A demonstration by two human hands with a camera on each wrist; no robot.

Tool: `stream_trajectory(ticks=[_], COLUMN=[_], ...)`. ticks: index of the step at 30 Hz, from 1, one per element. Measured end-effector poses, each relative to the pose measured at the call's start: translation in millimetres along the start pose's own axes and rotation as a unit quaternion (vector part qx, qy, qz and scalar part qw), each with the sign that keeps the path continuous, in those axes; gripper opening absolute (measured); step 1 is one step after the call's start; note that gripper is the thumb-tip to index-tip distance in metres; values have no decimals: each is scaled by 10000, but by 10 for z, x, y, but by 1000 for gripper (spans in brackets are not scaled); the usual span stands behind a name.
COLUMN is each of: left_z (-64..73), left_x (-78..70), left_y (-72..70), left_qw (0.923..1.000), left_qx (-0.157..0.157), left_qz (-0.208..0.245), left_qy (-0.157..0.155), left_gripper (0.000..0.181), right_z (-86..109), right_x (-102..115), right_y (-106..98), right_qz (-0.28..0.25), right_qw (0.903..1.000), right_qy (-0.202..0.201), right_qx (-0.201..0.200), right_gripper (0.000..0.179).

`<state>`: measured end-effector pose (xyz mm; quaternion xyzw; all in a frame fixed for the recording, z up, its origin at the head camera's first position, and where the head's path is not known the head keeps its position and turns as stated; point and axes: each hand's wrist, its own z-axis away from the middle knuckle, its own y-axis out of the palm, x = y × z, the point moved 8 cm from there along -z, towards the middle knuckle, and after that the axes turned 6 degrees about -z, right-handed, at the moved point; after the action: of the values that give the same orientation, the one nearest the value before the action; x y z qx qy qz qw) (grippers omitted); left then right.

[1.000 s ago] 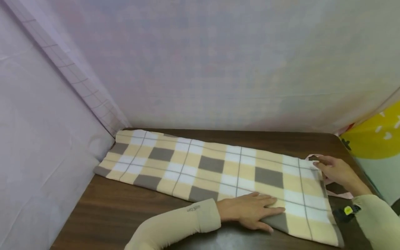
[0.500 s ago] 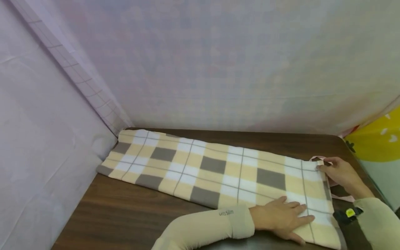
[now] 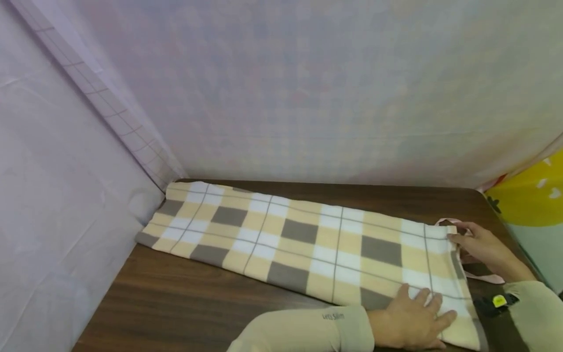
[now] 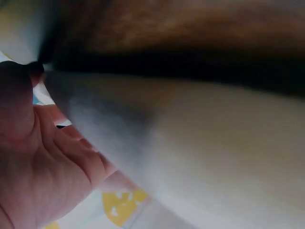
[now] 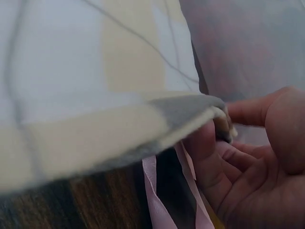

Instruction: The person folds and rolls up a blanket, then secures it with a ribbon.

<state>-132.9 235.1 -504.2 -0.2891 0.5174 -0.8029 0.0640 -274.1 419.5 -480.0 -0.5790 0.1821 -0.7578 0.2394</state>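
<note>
A checked fleece blanket (image 3: 330,234) in cream, white and grey lies folded in a long strip across the brown table. My left hand (image 3: 411,318) rests on its near right part with the fingers spread. In the left wrist view that palm (image 4: 52,181) shows beside the blurred cloth. At the far right corner my right hand (image 3: 488,249) pinches the blanket's edge. From the right wrist, thumb and fingers (image 5: 238,162) hold the folded layers at that corner. A pink ribbon (image 5: 157,200) hangs below the edge, looping out on the table beside the right hand.
The dark wood table (image 3: 184,293) ends at a hanging pale curtain (image 3: 308,98) behind and a white sheet (image 3: 53,195) on the left. Yellow printed cloth (image 3: 532,190) hangs at the right. A black strap with a yellow tag (image 3: 499,300) is at the right wrist.
My left hand has slid right along the blanket's near side, toward its right end. The right hand stays at the far right corner, shifted slightly right in view.
</note>
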Motion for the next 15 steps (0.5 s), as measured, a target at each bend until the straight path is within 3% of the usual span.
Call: stream_trajectory(ticks=[3,6,9,12,15], left_z=[-6,-11,1,67,168], left_x=[-46,-25,88,241,361], left_y=[-9,-25,-61,-88,-102], left_qw=[9998,9997,9954,9826,9711], left_qx=[-127,-213,-302,-457,-671], left_qz=[-166,62,874,1762,2253], left_qy=[11,97,239,379,423], left_gripper=[55,49,42,40,46], right_z=[-11,-12,14,66,135], right_x=[31,96,195,284,383], right_y=[16,7,-37,-90,-179], right_qz=[31,127,220,168,5], right_qw=[10000,9996,9983,9972,9942], right_qy=[-67,-234,-499,-664,-959], right_qx=[18,-66,-203,-295,-479], right_gripper=[80,77,74,76,66])
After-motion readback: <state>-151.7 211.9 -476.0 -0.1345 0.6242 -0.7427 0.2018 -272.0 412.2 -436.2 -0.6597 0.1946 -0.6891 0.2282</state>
